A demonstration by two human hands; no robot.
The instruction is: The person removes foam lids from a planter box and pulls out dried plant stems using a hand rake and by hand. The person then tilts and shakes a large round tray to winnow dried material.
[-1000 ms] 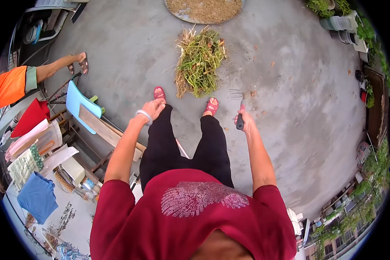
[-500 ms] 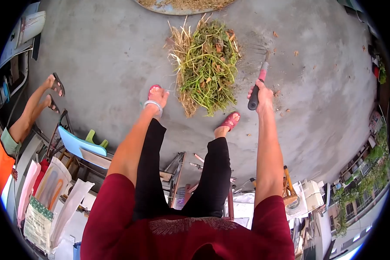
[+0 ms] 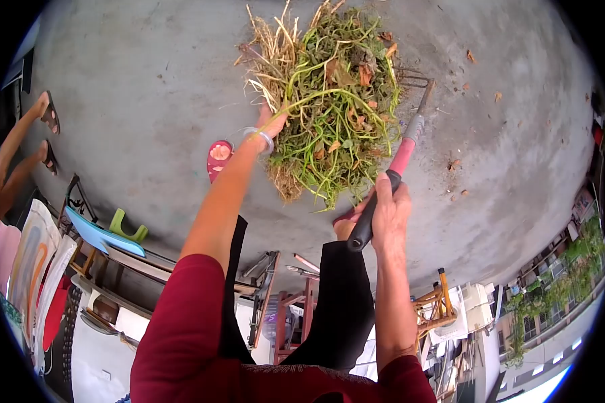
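A heap of green vines with roots and dry leaves lies on the grey concrete floor in front of me. At its left side, my left hand, a pale bracelet on the wrist, is closed on some stems; its fingertips are partly hidden among them. My right hand is wrapped round the black grip of a small hand rake with a pink shaft. The rake's metal tines reach the right edge of the heap, and their tips are partly hidden there.
My feet, in red sandals, stand on both sides of the heap. Another person's legs show at the far left. Behind me are a blue board, a green plastic piece and a wooden stool. Dry leaves lie scattered to the right.
I have bent lower, so the heap looks larger. My left hand has moved from beside my foot onto the stems. The rake has come closer to the heap's right edge.
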